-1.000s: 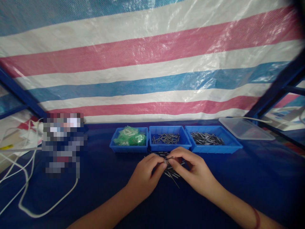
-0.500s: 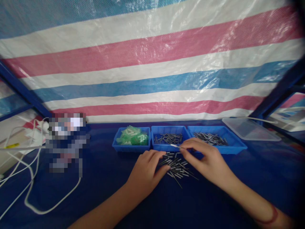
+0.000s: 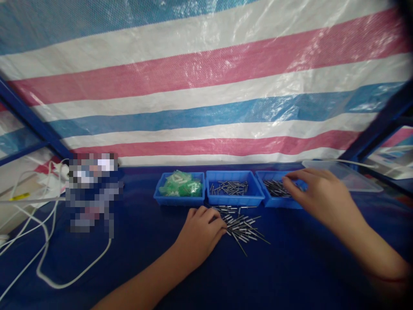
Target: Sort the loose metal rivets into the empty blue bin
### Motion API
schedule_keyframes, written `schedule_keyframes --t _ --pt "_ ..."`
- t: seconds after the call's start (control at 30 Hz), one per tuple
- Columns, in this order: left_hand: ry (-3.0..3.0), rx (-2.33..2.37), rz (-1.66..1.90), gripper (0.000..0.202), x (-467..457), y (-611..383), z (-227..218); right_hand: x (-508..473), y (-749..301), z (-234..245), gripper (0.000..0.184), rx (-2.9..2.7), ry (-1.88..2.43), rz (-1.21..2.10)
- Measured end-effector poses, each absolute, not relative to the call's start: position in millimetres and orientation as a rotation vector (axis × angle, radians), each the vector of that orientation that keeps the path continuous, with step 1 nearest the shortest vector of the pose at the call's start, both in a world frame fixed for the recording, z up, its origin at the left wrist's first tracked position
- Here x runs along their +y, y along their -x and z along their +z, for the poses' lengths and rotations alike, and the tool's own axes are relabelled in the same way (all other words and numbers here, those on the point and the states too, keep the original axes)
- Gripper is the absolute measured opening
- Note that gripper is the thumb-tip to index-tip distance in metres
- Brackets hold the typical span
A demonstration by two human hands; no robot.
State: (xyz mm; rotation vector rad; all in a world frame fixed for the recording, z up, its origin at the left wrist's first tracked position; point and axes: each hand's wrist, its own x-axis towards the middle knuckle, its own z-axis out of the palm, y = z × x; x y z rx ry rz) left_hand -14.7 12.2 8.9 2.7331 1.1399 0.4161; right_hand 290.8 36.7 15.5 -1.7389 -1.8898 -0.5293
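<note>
My left hand [image 3: 200, 234] rests on the blue table cover with its fingers curled, their tips touching the left edge of a loose pile of thin metal pins [image 3: 240, 224]. My right hand [image 3: 318, 191] reaches over the right blue tray [image 3: 270, 201], fingers bent and pinched down among the dark metal pins [image 3: 275, 188] in it; whether a pin is gripped is hidden. The middle blue tray [image 3: 235, 199] holds more pins. The left blue tray [image 3: 179, 199] holds green plastic parts [image 3: 180, 185].
A clear plastic lid [image 3: 355, 178] lies right of the trays. White cables [image 3: 48, 241] loop over the table's left side beside a blurred object [image 3: 92, 189]. A striped tarpaulin [image 3: 206, 86] hangs behind, with blue frame posts [image 3: 377, 133] at both sides.
The hands were together over the pin pile. My right hand then moved away, past the middle tray, to the right tray. My left hand stayed at the pile and settled onto the table.
</note>
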Motion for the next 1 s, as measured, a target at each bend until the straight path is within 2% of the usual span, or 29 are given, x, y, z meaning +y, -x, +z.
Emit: schedule_keyframes --t 0.1,0.2,0.27,0.37,0.63,0.77,1.0 --pt "-2.699 1.128 0.465 0.010 13.0 13.9 10.7 27.9 -261.0 24.6 0.021 -2.005 1.447 -0.273" --pt "-2.580 1.145 0.563 0.011 13.4 14.2 12.6 15.8 -230.1 27.4 0.015 -2.148 1.242 0.125" --pt "-2.499 1.164 0.637 0.012 13.0 14.6 13.7 8.3 -212.5 25.5 0.017 -2.198 1.136 0.344" --pt "-2.430 1.133 0.717 0.010 11.9 14.8 15.0 0.6 -194.4 21.0 0.016 -2.183 1.040 0.517" --pt "-2.239 1.088 0.886 0.008 11.1 14.1 13.9 -3.0 -182.7 14.7 0.013 -2.084 1.062 0.646" --pt "-1.983 1.115 1.040 0.016 11.6 12.6 11.0 -3.8 -178.9 12.0 0.012 -2.056 1.103 0.666" --pt "-1.822 1.098 1.020 0.010 12.9 10.1 11.6 -7.4 -171.5 12.4 0.009 -2.071 1.068 0.706"
